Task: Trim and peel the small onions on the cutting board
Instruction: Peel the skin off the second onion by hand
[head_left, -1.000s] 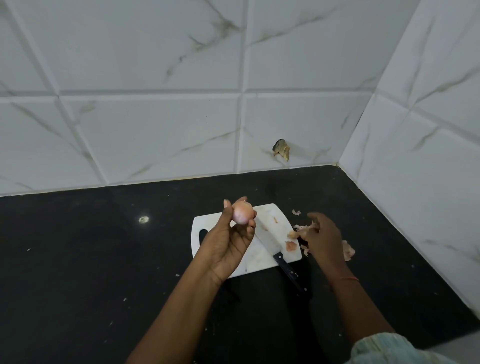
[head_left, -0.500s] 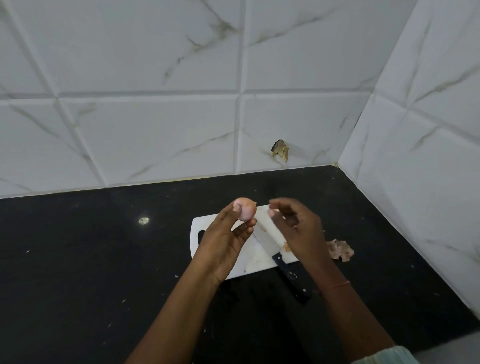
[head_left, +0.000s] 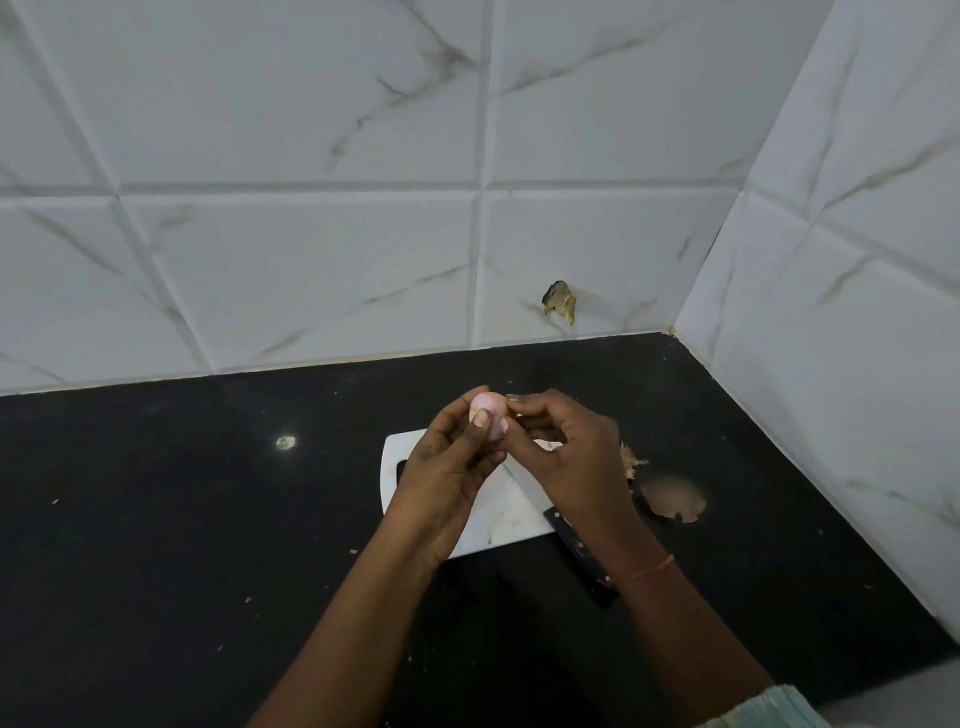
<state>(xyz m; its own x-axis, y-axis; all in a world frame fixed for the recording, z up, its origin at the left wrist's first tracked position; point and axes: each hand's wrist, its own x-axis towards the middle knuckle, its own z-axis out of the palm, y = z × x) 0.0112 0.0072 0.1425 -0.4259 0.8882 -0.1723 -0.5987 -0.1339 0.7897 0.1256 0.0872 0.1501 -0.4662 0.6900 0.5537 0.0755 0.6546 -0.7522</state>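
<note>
A small onion (head_left: 488, 415) is held up at the centre of the frame, above the far edge of the board (head_left: 493, 514). It is gripped by the left hand (head_left: 452, 467), whose thumb lies across its near face while the fingers curl behind it; a strip of tan skin is seen on its left side. The right hand (head_left: 571, 457) is brought in from the right, its fingertips (head_left: 514, 400) touching the onion's upper right side. Whether a piece of skin is pinched there cannot be told. The two hands are thus closed together round the onion, and most of its lower half is hidden by them.

The white board lies on the black worktop (head_left: 182, 519) below the hands. A knife (head_left: 576, 545) rests on the board's right part, its black handle projecting over the near edge toward lower right and partly covered by the right wrist. Onion peels (head_left: 672, 499) lie on the worktop just right of the right hand. White marbled tiles (head_left: 311, 234) fill the upper frame.
</note>
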